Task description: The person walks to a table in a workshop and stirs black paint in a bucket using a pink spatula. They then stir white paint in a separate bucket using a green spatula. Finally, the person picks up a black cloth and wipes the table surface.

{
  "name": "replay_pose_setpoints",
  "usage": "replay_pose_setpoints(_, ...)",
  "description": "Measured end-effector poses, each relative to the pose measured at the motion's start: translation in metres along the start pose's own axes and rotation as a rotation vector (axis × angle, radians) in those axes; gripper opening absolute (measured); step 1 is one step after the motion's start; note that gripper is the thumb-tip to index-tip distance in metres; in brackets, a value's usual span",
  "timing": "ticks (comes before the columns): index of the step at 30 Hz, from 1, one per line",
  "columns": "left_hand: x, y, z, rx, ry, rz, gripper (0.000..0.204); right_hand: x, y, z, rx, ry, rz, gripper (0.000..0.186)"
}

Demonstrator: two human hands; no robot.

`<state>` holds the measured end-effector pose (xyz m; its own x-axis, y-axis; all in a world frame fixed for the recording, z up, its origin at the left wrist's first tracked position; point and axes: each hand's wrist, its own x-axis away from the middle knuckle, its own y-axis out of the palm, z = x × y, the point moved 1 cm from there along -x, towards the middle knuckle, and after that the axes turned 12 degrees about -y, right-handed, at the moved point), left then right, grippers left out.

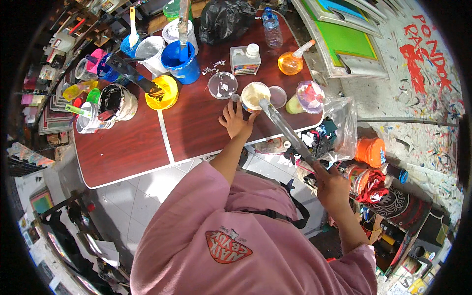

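My left hand (237, 122) rests on the red-brown table with its fingers spread, its thumb side against a small tub (250, 104) of cream-coloured paste. A small grey cap (235, 98) lies at its fingertips. In my right hand (333, 188) is the near end of a long, flat, grey stirring stick (290, 132). The stick slants up to the left, and its whitish tip reaches the tub's right rim. Whether the tip touches the paste I cannot tell. Beside the tub lie a round translucent lid (278, 97) and a larger paste-smeared clear lid (222, 85).
Behind the tub stand a white square bottle (245, 60), an orange spray bottle (291, 63) and a water bottle (272, 28). A lidded cup (305, 98) is at the right edge. Blue (181, 63) and yellow (162, 92) paint tubs fill the left, with a black bag (223, 22) behind.
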<state>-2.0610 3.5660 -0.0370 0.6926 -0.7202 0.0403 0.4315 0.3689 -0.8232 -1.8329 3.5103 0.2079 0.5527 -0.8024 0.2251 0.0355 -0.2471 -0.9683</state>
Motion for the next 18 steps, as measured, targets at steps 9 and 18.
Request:
replay_pose_setpoints(9,-0.001,-0.002,0.001,0.022,0.011,-0.016,0.070,-0.005,-0.026,0.003,0.034,-0.063,-0.032,0.034)
replay_pose_setpoints(18,-0.003,0.005,-0.002,-0.019,-0.021,-0.025,0.077,-0.016,-0.059,-0.020,0.080,-0.054,-0.100,0.033)
